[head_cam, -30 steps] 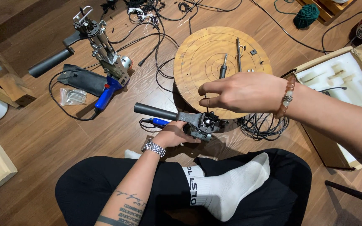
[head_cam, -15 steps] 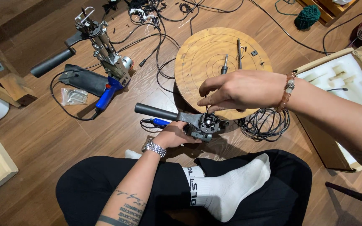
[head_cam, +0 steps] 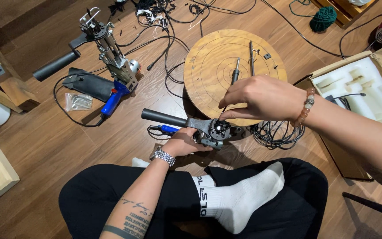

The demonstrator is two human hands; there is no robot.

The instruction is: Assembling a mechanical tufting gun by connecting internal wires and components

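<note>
Head view, frame centre: left hand [head_cam: 183, 144] grips tufting gun [head_cam: 211, 130], right hand [head_cam: 261, 98] fingers pinch thin tool at its mechanism; steadiness needed next.

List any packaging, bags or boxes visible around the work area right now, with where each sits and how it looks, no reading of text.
Cardboard box: floor at right, open, brown, holding a white foam insert with shaped cutouts.
Small clear plastic bag: floor at left, beside a black pouch, flat, small metal parts inside.
No screens or signs are in view.
</note>
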